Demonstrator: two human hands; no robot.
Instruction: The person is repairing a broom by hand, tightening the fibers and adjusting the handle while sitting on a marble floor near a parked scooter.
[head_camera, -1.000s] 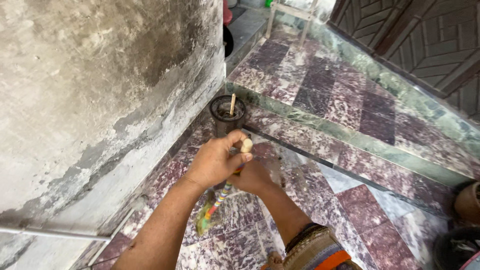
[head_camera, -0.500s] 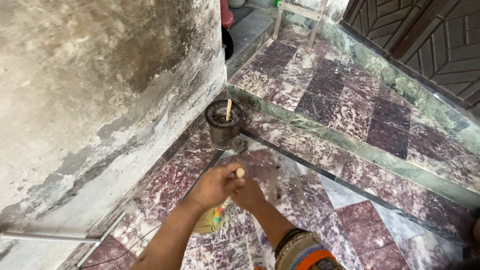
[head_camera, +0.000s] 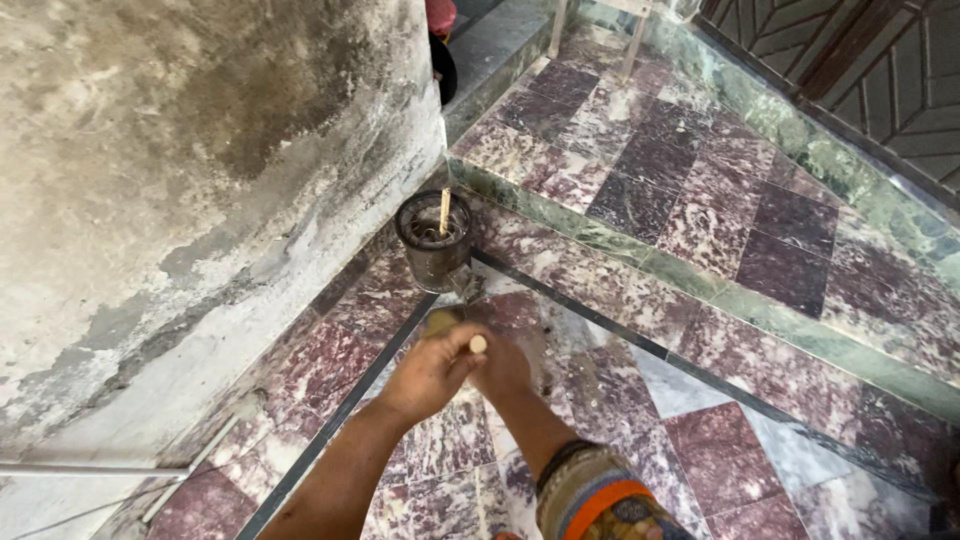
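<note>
Head view: both hands hold a short broom low over the floor near a dark pot.

In the head view, the left hand (head_camera: 432, 368) has its grip wrapped tight around the pale rounded wooden handle end of the short broom (head_camera: 478, 344), and the right hand (head_camera: 503, 366) sits just behind it, its grip on the handle mostly hidden, so I cannot tell how firmly it holds. The blurred broom head points toward the dark round metal pot with an upright wooden stick (head_camera: 433, 242), which stands against the stained plaster wall (head_camera: 180, 170). To sweep well here, judging by the dust on the purple-and-white marble tile floor (head_camera: 720, 440), short low strokes that stop shy of the pot seem best.
</note>
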